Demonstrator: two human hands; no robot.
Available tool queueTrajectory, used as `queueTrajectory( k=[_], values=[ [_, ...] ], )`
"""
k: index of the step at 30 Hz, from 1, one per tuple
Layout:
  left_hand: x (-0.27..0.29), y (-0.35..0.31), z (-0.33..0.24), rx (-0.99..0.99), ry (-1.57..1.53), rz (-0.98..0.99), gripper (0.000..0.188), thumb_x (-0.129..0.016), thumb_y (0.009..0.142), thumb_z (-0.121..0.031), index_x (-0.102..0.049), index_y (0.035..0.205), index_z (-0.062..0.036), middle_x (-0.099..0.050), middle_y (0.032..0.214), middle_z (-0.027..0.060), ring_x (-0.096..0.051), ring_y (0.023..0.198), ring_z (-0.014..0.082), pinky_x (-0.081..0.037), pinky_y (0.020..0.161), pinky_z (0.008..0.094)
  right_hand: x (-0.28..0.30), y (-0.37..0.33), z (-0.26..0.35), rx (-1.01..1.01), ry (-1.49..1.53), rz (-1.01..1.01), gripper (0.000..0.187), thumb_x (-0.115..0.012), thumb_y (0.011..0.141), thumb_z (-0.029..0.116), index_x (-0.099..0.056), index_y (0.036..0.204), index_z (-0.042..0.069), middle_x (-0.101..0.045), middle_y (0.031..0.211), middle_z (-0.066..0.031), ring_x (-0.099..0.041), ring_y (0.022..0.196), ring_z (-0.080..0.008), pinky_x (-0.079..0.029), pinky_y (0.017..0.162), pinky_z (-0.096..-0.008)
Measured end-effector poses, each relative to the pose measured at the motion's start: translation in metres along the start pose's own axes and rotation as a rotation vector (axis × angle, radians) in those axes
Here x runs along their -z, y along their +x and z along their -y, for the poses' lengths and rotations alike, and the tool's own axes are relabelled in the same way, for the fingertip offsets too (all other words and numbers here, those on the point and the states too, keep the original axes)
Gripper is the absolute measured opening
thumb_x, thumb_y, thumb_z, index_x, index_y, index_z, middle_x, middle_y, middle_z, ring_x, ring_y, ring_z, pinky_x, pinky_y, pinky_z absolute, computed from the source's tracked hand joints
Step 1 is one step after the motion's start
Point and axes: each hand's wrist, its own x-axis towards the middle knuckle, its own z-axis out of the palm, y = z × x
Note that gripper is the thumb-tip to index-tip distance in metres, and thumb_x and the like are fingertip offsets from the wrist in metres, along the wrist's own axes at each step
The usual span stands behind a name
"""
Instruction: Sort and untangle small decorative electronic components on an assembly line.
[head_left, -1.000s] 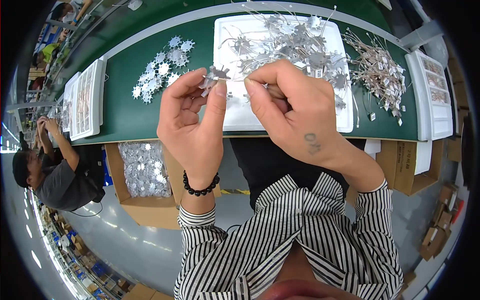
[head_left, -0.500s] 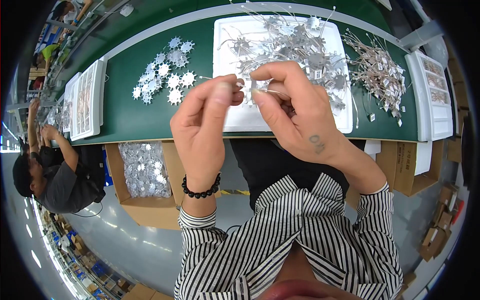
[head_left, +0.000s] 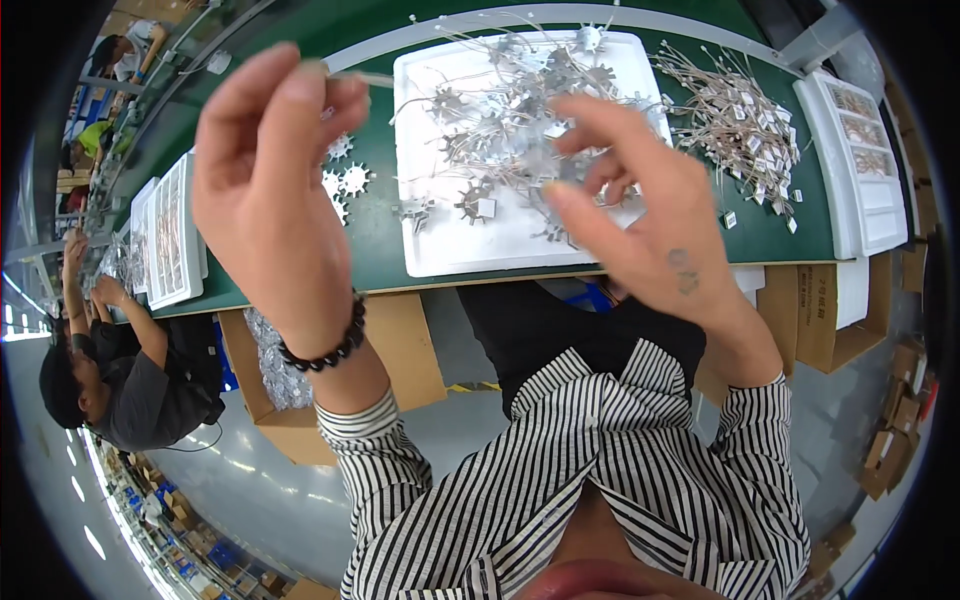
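My left hand [head_left: 275, 190] is raised over the left part of the green bench, its fingers curled together. What they hold, if anything, is hidden; a blurred pale strand shows beside the fingertips. Partly behind this hand lie silver toothed metal discs [head_left: 354, 179]. My right hand [head_left: 655, 200] hovers over a white foam tray [head_left: 425, 255], thumb and index finger apart. A smeared metallic shape [head_left: 541, 165] is near those fingertips, and I see no firm hold on it. On the tray is a tangled heap of toothed discs with wires and small white labels [head_left: 476, 203].
Right of the tray lies a pile of labelled wire leads [head_left: 755, 135]. White compartment trays stand at the right end [head_left: 870, 165] and left end [head_left: 172, 235]. Below the bench edge is a cardboard box [head_left: 390, 350] beside bagged discs [head_left: 285, 370]. A co-worker [head_left: 140, 370] sits at left.
My left hand has moved left and up, away from the right hand. The right hand has shifted slightly right, and its pinch on a metal disc has opened. The view has shifted a little.
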Motion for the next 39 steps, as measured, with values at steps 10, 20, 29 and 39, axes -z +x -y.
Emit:
queueTrajectory(
  k=[10,20,29,39],
  values=[
    [-0.046,0.046,0.058,-0.105,0.715,0.318,0.023,-0.072,0.091,-0.012,-0.074,0.11,-0.0003,-0.075,0.093,0.0067,-0.067,0.079,0.0128,-0.054,0.075,0.023,0.126,-0.058,-0.059,-0.383,0.055,-0.547,0.027,-0.062,0.094,0.008,-0.066,0.12,0.0,-0.068,0.093,-0.0082,-0.054,0.067,-0.0093,-0.046,0.064,-0.0204],
    [-0.008,0.008,0.026,-0.108,0.793,0.159,0.024,-0.066,0.099,-0.017,-0.072,0.114,0.0014,-0.074,0.094,0.0087,-0.068,0.083,0.0136,-0.055,0.073,0.025,0.197,-0.102,-0.143,-0.291,-0.407,-0.579,0.018,-0.063,0.094,0.012,-0.07,0.106,0.001,-0.067,0.084,-0.0037,-0.052,0.064,-0.0103,-0.044,0.061,-0.0224],
    [0.056,-0.038,0.037,0.046,0.925,-0.002,0.028,-0.064,0.101,-0.024,-0.072,0.111,0.0007,-0.074,0.096,0.0094,-0.067,0.083,0.0153,-0.054,0.071,0.0265,0.241,-0.069,-0.182,-0.578,-0.901,-0.332,0.036,-0.065,0.092,0.037,-0.072,0.092,0.002,-0.068,0.077,-0.0063,-0.057,0.063,-0.0189,-0.048,0.064,-0.0298],
    [0.09,-0.007,0.082,-0.024,1.147,0.132,0.031,-0.071,0.091,-0.022,-0.072,0.114,-0.0015,-0.073,0.108,0.0115,-0.067,0.092,0.0246,-0.053,0.08,0.0325,0.29,-0.079,-0.213,-0.771,-0.611,0.064,0.048,-0.061,0.092,0.042,-0.068,0.076,-0.003,-0.059,0.062,-0.0073,-0.049,0.054,-0.0173,-0.041,0.052,-0.0341]
  ],
)
